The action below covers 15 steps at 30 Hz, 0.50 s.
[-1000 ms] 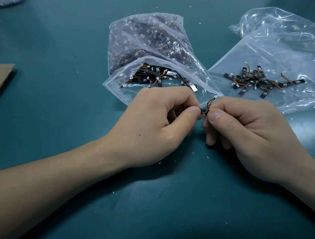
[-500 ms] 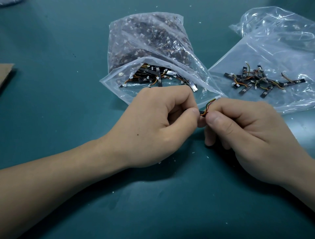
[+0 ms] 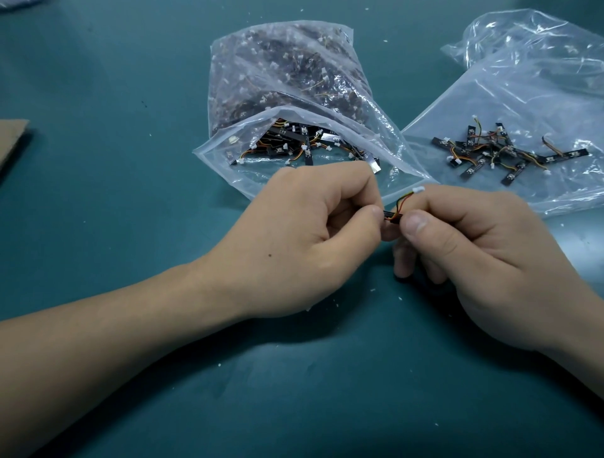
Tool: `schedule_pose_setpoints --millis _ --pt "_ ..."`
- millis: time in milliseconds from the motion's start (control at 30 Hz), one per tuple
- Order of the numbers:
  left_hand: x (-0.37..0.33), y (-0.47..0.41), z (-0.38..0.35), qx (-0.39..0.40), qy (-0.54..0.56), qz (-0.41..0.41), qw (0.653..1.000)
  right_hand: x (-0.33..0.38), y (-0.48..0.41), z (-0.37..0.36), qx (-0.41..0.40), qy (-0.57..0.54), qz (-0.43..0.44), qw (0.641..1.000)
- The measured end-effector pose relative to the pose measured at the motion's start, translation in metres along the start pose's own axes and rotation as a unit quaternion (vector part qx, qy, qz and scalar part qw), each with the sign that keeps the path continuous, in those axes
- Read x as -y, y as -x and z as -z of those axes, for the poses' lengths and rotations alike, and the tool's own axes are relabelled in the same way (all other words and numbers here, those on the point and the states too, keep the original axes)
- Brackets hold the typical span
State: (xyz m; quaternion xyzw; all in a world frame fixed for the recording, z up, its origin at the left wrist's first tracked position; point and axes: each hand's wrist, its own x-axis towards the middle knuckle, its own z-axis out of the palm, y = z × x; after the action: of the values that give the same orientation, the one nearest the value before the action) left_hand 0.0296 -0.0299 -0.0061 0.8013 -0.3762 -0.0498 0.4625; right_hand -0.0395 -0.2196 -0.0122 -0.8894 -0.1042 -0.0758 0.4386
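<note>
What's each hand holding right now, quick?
Left hand: closed, pinching one end of the small black strip.
Right hand: closed, pinching its wired end.

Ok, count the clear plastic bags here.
2: a full bag behind the left hand, a flat bag at right under loose circuit strips. The top-left corner sliver may be another.

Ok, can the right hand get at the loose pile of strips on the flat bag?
Probably yes: the pile lies uncovered on the flat bag just beyond the right hand, nothing between. But it is pinching a wired strip with the left hand.
</note>
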Motion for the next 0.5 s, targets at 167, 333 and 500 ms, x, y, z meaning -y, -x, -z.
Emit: schedule_pose_setpoints --millis 167,333,500 --pt "-0.0007 0.0010 0.0011 0.016 0.024 0.000 1.000 -0.0003 -0.0001 0.0001 -0.005 -0.011 -0.007 1.000" --pt "0.0012 -0.0003 0.0000 0.012 0.016 0.010 1.000 -0.0004 0.0004 -0.0005 -0.003 -0.010 -0.005 1.000" --pt "0.0008 0.0011 0.0013 0.022 0.013 0.007 1.000 -0.0026 0.0005 0.0011 0.002 -0.007 0.004 1.000"
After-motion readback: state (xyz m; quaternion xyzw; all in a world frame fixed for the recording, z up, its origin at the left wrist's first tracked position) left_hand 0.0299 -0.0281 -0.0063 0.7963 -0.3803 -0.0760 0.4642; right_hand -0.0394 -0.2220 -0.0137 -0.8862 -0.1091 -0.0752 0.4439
